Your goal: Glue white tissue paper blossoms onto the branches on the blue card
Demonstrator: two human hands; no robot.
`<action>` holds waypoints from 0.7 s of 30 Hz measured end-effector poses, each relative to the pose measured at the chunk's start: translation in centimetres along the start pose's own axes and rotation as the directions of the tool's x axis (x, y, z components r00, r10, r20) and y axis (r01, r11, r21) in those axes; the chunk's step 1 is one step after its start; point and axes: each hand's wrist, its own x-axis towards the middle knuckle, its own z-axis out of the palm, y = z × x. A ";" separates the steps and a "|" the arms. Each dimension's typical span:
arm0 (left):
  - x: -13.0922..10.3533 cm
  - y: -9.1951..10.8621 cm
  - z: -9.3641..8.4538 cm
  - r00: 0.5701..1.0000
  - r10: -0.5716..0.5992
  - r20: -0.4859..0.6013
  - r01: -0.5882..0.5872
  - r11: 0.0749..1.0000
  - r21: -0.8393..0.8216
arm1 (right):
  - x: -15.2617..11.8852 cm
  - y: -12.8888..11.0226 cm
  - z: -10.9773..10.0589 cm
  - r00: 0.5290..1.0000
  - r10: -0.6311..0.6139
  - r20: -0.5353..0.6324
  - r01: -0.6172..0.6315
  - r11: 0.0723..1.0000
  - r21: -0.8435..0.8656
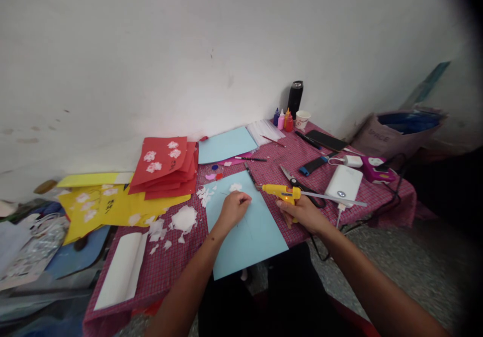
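Glue gun (279, 191) over table's right half, clamped in right hand (305, 212); nozzle points left, long axis roughly sideways, glue stick (339, 199) jutting right. Left hand (237, 206) over blue sheet (245, 241), fingertips together; cannot tell if pinching anything. Bag (388, 138) reads "SPACE", blue stuff inside. Writing on red sheets (162, 176) too small. Bottles (289, 122) hold coloured liquid; contents of cup (302, 120) unclear.

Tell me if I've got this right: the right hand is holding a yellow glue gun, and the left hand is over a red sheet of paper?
The sheet's color is wrong: the head view shows a light blue sheet of paper under the left hand. The right hand is indeed holding a yellow glue gun.
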 end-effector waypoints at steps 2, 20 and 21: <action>0.0 -0.1 0.1 1.000 0.004 0.003 -0.004 1.000 0.010 | 0.0 0.1 0.0 1.000 -0.007 0.007 0.007 1.000 -0.003; -0.3 -1.1 0.6 1.000 0.010 -0.002 -0.010 1.000 -0.017 | 0.2 0.3 0.0 1.000 0.007 0.013 -0.007 1.000 0.003; -0.3 -1.2 0.5 1.000 0.001 0.002 0.000 0.999 -0.039 | 0.2 0.3 0.0 1.000 0.007 0.011 -0.007 1.000 -0.003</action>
